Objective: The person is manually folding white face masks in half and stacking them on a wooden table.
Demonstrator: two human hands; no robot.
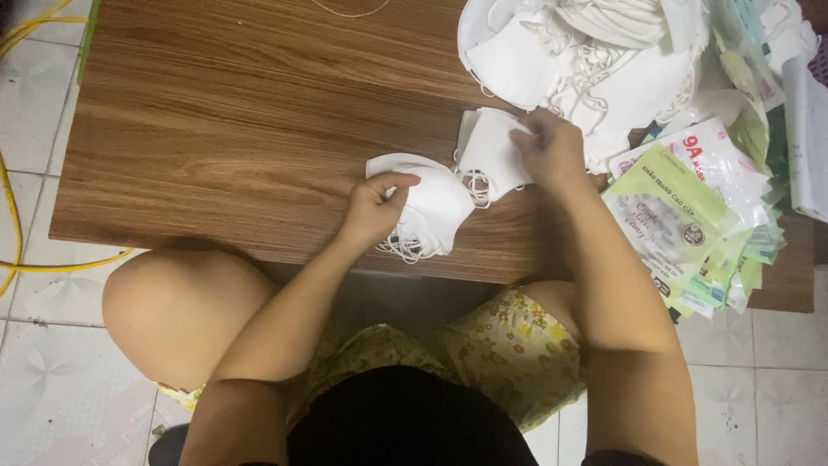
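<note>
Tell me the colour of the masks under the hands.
White, both stacks: masks under the left hand and right hand; head view.

The person wears a black top and pale yellow shorts point(483, 345) printed with small yellow and green flowers; both arms are bare with no sleeves, and the left hand point(373, 207) and right hand point(548, 148) carry no gloves, rings or watch

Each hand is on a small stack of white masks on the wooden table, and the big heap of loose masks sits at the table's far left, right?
Not quite: the head view shows the big heap of loose masks at the far right. Left hand and right hand do each rest on a white stack.
</note>
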